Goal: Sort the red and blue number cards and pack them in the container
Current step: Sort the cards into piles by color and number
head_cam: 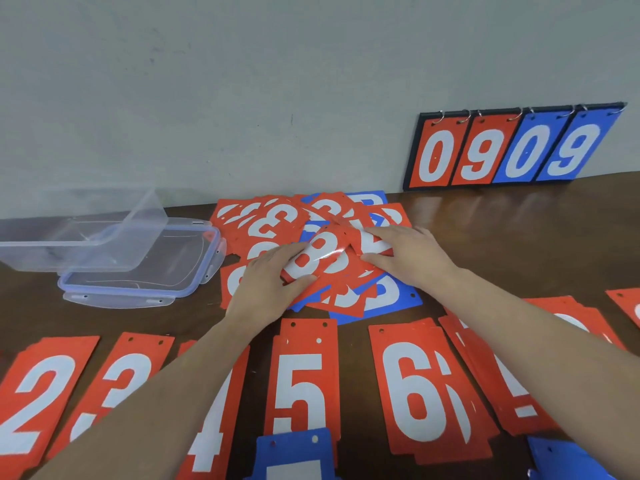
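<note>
A mixed heap of red and blue number cards [273, 220] lies at the middle of the dark table. My left hand [268, 284] pinches a red 8 card [318, 252] on top of the heap, thumb under its lower edge. My right hand [412, 254] lies flat with straight fingers on the cards just right of the 8. Sorted red stacks run along the near edge: a red 2 [38, 396], a red 3 [128, 372], a red 5 [304, 382], a red 6 [422, 386]. Blue cards [294, 452] lie nearest me. The clear plastic container [86, 237] sits at the left.
The container's clear lid with blue rim [138, 282] lies flat under its right side. A flip scoreboard [512, 147] reading 0909 leans on the wall at the back right. More red cards [627, 303] reach the right edge.
</note>
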Demonstrator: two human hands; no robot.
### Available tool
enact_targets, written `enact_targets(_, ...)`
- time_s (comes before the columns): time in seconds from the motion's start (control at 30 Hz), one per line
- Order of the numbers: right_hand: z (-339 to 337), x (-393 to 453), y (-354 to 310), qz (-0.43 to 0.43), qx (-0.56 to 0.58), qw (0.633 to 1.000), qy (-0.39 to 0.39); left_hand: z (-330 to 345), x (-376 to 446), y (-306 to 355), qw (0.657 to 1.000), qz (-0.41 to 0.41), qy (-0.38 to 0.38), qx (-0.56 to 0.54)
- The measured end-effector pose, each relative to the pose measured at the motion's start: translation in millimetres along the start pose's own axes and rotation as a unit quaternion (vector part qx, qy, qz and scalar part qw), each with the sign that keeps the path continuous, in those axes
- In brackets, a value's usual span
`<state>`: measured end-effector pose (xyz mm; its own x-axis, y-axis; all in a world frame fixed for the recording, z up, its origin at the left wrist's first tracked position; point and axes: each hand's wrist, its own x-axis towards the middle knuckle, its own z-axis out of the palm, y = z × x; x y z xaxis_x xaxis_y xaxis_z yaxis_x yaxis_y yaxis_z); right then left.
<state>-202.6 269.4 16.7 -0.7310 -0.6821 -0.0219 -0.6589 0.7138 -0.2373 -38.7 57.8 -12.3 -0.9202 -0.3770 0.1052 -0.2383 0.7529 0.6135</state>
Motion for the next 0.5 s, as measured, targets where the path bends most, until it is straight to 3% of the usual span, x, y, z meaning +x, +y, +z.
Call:
enact_targets(0.1,-5.7,-12.1,-3.8,0.026,0.105,0.994,0.033,-5.7,-3.9,5.8,0.999,-0.016,0.038,0.008)
enact_targets(0.2,-17.4,-24.6,-3.6,0.065,0.276,0.958,0.046,-12.8,-11.3,12.8,0.996,-0.044,0.066,-0.042)
enact_targets(0.5,-45.5,-77.4,-7.7,0.121,0.490,0.860,0.079,-32.9,-46.2,34.4,0.964,-0.081,0.076,-0.241)
